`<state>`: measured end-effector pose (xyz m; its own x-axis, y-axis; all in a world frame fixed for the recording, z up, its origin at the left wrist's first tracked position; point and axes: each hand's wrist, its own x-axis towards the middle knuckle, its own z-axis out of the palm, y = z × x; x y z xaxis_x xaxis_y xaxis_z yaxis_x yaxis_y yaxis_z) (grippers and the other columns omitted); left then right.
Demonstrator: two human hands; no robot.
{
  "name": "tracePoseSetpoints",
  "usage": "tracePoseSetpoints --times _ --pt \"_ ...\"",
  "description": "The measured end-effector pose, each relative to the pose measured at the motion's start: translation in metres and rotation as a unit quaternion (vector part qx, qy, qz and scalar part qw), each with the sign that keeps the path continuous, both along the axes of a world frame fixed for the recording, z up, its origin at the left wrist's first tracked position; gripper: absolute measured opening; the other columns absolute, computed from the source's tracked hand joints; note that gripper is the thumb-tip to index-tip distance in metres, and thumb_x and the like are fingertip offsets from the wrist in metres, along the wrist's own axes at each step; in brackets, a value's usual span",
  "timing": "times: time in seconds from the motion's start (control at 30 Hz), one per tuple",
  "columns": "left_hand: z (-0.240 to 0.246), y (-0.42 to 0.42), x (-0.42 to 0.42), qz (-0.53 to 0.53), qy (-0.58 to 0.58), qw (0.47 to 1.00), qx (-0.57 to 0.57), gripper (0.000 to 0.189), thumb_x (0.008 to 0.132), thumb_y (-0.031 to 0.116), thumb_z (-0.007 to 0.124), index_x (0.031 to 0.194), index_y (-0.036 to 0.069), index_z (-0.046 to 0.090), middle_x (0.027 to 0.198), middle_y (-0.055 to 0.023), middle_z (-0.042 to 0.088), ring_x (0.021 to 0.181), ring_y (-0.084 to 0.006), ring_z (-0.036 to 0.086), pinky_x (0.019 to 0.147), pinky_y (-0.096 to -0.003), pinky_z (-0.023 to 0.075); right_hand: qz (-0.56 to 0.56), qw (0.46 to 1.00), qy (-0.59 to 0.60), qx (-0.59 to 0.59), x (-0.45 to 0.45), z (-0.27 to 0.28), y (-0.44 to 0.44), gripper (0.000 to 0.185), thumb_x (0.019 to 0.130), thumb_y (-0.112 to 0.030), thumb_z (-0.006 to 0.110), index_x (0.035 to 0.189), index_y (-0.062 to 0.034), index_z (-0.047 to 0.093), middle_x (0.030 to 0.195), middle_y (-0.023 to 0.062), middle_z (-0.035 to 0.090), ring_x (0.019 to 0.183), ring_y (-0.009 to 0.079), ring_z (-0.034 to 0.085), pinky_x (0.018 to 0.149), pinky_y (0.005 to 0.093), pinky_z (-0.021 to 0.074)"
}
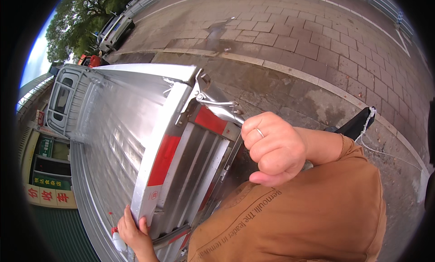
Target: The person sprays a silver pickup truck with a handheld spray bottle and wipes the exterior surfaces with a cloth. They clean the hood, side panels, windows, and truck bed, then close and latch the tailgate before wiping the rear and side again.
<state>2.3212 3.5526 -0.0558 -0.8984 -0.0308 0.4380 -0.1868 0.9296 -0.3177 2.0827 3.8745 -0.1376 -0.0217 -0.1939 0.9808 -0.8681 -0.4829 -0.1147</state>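
Note:
A silver tailgate (149,194) with red and white reflective strips stands raised at the back of a small truck. Over its top edge, near the left end, my left hand (134,233) is hooked, thumb on the outer side and fingers inside. My right hand (272,149), with a ring on one finger, is closed in a fist at the end of a shiny metal latch lever (226,115); the fist hides its grip. At the bed's rear corner is the metal latch fitting (200,96). Beyond the tailgate stretches the wet, ribbed metal truck bed (112,132).
A white bottle with a red top (119,241) is beside my left hand. Forward is the truck cab (63,95). Right of the truck run a stone kerb (289,71) and paving (306,34). A black item with white cord (357,122) lies behind my right arm. Parked cars (115,32) stand farther off.

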Motion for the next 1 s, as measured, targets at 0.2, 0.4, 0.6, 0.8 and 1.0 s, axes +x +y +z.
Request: tracePoseSetpoints --times 0.2,0.4,0.6,0.8,1.0 --pt "0.002 0.0 0.001 0.012 -0.015 0.999 -0.029 0.056 0.089 0.046 0.047 0.115 -0.003 0.054 0.089 -0.0182 0.059 0.08 -0.0352 0.054 0.071 -0.0418 0.0422 0.154 0.862 -0.403 -0.265 -0.051 0.001 0.013 0.039 0.097 -0.034 0.038 0.064 -0.0129 0.038 0.045 -0.0029 0.029 0.039 0.0103 0.03 0.052 0.0347 0.0417" --pt "0.002 -0.001 0.004 0.02 -0.012 0.999 -0.042 0.054 0.091 0.044 0.045 0.116 -0.003 0.054 0.092 -0.0197 0.06 0.083 -0.0367 0.056 0.075 -0.0423 0.0435 0.111 0.734 -0.568 -0.355 -0.098 0.014 0.002 0.025 0.094 -0.024 0.046 0.076 -0.0073 0.046 0.053 0.0001 0.036 0.043 0.0122 0.037 0.046 0.0329 0.0391" --pt "0.004 -0.005 0.004 0.009 -0.026 0.999 -0.046 0.055 0.091 0.044 0.044 0.114 -0.005 0.053 0.09 -0.0208 0.057 0.082 -0.0374 0.054 0.075 -0.0433 0.0424 0.072 0.727 -0.55 -0.405 -0.103 0.014 -0.009 0.024 0.095 -0.024 0.045 0.079 -0.0061 0.044 0.053 0.0006 0.035 0.041 0.0117 0.033 0.041 0.0305 0.0335" --pt "0.006 -0.008 0.0 0.016 -0.046 0.998 -0.027 0.052 0.09 0.041 0.045 0.114 -0.005 0.053 0.095 -0.0215 0.057 0.087 -0.0387 0.053 0.08 -0.0458 0.0414 0.062 0.719 -0.541 -0.432 -0.11 0.016 -0.019 0.024 0.096 -0.024 0.042 0.081 -0.0053 0.043 0.051 0.0001 0.032 0.039 0.0117 0.031 0.038 0.0296 0.0302" --pt "0.007 0.032 -0.032 -0.009 0.026 1.0 0.002 0.04 0.086 0.022 0.055 0.116 -0.004 0.052 0.112 -0.0211 0.054 0.104 -0.0385 0.05 0.094 -0.0468 0.0353 0.066 0.711 -0.558 -0.422 -0.112 0.017 -0.02 0.023 0.096 -0.023 0.04 0.082 -0.0049 0.042 0.051 0.0001 0.032 0.039 0.0116 0.031 0.038 0.0296 0.0309"
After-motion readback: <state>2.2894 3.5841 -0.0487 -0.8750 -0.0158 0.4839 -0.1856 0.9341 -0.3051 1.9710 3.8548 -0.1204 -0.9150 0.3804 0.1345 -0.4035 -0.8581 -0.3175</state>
